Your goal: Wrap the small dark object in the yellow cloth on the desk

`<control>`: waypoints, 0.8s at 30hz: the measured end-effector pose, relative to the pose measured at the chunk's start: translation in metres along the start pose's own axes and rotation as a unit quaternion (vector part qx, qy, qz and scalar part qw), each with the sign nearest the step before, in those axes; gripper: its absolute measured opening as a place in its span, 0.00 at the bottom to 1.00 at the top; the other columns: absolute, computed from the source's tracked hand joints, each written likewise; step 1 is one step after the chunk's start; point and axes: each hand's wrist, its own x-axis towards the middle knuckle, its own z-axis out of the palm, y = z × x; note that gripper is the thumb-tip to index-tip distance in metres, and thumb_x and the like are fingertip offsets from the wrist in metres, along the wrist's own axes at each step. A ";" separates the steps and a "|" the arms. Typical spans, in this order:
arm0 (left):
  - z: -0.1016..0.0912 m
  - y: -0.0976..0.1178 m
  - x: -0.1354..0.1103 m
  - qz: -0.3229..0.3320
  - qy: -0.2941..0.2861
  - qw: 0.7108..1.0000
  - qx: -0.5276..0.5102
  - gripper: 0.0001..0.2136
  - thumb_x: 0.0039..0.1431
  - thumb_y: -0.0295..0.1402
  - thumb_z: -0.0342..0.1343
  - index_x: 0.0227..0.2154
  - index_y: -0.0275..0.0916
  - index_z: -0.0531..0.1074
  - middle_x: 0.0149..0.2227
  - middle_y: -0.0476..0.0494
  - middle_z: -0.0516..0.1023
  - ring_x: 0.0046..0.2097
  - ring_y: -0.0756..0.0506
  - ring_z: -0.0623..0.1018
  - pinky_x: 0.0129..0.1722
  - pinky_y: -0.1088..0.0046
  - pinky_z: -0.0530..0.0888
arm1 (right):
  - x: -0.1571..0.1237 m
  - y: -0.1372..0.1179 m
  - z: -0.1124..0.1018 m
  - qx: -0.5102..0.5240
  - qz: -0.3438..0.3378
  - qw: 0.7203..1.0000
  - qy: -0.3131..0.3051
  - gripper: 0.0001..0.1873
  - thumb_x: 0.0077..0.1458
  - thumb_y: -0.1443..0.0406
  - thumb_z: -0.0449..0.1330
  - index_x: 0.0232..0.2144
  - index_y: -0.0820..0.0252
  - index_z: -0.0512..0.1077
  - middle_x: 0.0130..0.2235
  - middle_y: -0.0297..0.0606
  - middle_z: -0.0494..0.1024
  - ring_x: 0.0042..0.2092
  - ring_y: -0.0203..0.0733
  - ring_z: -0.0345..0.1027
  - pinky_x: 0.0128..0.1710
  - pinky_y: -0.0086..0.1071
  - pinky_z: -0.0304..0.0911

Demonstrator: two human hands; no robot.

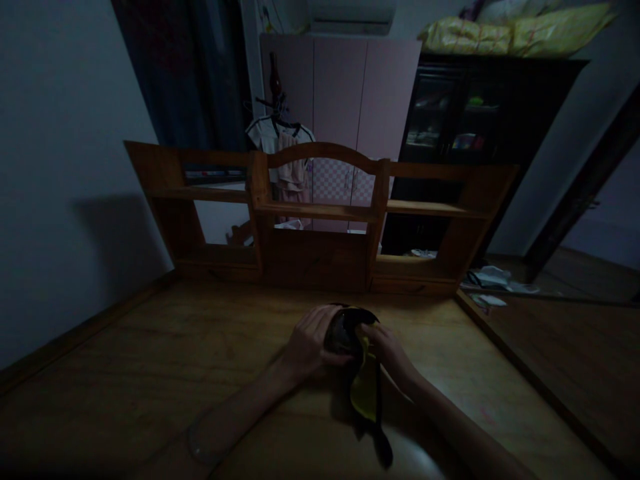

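Note:
In the middle of the wooden desk, my left hand (313, 337) is wrapped around the left side of a dark, glossy, rounded object (342, 331). From its right side hangs a yellow cloth-like piece with black edging (365, 390), ending in a dark narrow tip near the front of the desk. My right hand (384, 343) is closed on the upper part of this yellow piece, its fingers pressed against the rounded object. The room is dim, and the fingers cover much of both things, so I cannot tell their exact kind.
The wooden desk top (220, 340) has raised rims along both sides. A wooden shelf unit (320, 212) with small drawers stands along its far edge. Behind are a pink wardrobe (340, 93), hanging clothes (287, 150) and a dark cabinet (480, 120). A wall rises at the left.

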 end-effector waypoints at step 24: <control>0.004 0.003 -0.004 0.069 0.000 0.997 0.018 0.40 0.48 0.55 0.60 0.57 0.36 0.56 0.51 0.34 0.71 0.54 0.37 0.73 0.55 0.59 0.71 | -0.004 -0.013 0.002 -0.026 -0.075 0.991 -0.103 0.25 0.47 0.65 0.63 0.50 0.54 0.70 0.50 0.37 0.75 0.53 0.50 0.66 0.55 0.44 0.58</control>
